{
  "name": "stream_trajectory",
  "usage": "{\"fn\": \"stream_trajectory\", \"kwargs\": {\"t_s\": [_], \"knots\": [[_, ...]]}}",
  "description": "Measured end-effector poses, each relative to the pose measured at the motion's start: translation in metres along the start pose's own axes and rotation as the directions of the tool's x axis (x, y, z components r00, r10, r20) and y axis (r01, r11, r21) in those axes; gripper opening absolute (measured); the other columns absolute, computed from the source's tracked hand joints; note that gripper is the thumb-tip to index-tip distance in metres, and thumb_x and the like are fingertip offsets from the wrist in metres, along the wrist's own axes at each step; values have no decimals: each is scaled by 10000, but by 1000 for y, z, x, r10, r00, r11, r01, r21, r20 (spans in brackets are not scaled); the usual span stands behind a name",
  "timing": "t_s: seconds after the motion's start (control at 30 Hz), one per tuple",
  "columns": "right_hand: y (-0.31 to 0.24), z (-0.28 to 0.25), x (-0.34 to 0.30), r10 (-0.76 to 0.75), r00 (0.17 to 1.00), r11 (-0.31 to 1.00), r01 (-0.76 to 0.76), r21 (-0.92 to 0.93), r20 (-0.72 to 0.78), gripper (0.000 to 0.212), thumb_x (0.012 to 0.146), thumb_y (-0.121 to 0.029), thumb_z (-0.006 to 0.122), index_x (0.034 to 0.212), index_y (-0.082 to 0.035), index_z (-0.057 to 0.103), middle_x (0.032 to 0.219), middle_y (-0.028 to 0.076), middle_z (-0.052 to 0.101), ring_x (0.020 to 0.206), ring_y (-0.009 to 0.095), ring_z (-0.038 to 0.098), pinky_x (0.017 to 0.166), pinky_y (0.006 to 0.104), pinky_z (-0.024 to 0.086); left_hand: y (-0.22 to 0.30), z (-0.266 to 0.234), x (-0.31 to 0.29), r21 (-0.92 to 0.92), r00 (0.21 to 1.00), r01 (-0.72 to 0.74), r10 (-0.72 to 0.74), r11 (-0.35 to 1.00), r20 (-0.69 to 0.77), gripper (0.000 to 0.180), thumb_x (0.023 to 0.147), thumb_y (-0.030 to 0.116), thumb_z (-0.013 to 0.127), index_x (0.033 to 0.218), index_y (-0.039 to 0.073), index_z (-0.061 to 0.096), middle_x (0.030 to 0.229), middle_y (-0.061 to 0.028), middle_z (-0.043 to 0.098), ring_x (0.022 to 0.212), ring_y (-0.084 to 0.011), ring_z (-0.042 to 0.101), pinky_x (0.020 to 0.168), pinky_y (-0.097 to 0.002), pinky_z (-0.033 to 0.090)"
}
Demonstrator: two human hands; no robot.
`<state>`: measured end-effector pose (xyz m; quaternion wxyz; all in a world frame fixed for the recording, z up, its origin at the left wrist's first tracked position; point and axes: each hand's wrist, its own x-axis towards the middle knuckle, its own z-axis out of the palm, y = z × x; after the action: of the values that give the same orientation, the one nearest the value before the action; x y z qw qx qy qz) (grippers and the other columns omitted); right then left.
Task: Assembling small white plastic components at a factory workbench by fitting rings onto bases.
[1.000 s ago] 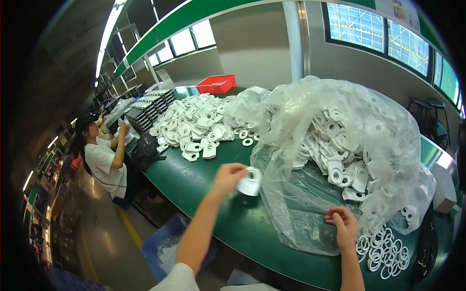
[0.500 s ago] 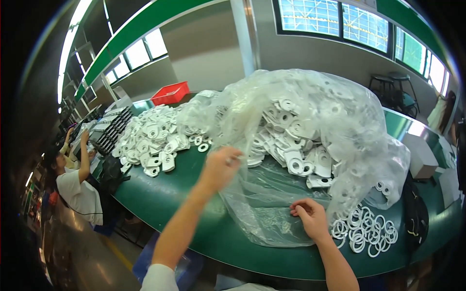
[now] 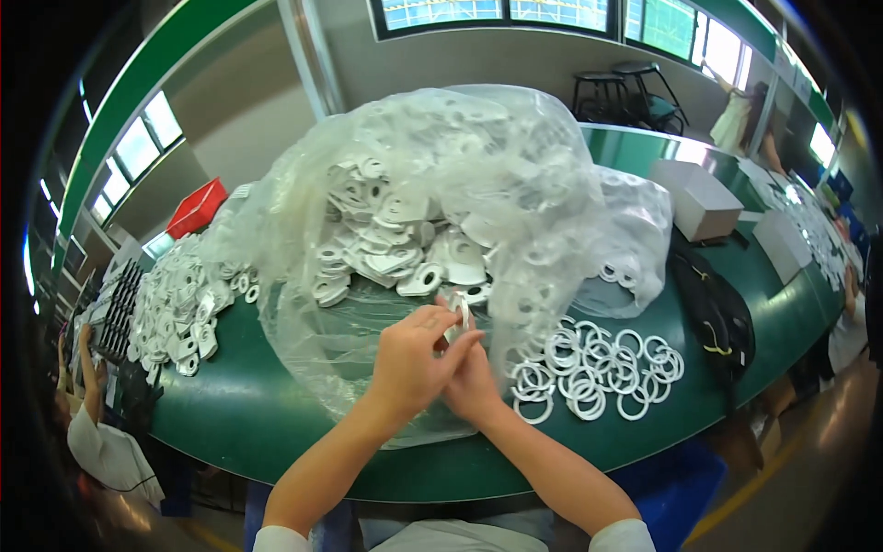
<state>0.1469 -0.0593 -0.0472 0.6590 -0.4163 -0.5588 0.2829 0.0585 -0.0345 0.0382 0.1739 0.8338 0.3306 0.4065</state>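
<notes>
piece (image 3: pixel 463 311) of white colour, seen almost from its edge, is between the fingers of the left hand (image 3: pixel 405 363) and the right hand (image 3: pixel 472 382), which grasp it together before the big clear bag (image 3: pixel 538 253) on the green worktop (image 3: pixel 244 405). it looks like hard plastic, so i judge it to be light and stiff, maybe a little slippery, not very fragile. the outer rim seems the best place for holding. white rings (image 3: pixel 596 374) lie to the right.
</notes>
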Motion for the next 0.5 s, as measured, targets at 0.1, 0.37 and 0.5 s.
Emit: {"fn": "stream_trajectory", "kwargs": {"t_s": [0.1, 0.37, 0.5], "knots": [[43, -10, -5, 109, 980, 957, -59, 283, -164, 266, 808, -16, 580, 1072, -26, 558, 1036, 81, 594, 966, 173, 555, 809, 338, 475, 26, 19, 10, 154, 991, -132, 128, 979, 30, 167, 672, 90, 714, 821, 42, 657, 865, -78, 617, 777, -249, 602, 610, -351, 495], [7, -11, 3, 509, 834, 723, -548, 420, 212, 330, 955, -169, 473, 1243, -45, 372, 898, 132, 640, 742, 185, 640, 613, 292, 519, 31, 109, 27, 74, 717, -580, 465, 811, 519, 60, 667, 84, 645, 721, 60, 649, 896, -91, 593, 864, -255, 577, 700, -365, 479], [11, -15, 5, 530, 821, 706, -566, 425, 213, 331, 952, -175, 471, 1237, -42, 366, 891, 125, 633, 695, 164, 617, 591, 273, 504, 39, 128, 53, -301, 739, -165, 320, 939, 593, 82, 736, 93, 671, 768, 17, 674, 918, -122, 603, 818, -279, 594, 723, -362, 483]]}}
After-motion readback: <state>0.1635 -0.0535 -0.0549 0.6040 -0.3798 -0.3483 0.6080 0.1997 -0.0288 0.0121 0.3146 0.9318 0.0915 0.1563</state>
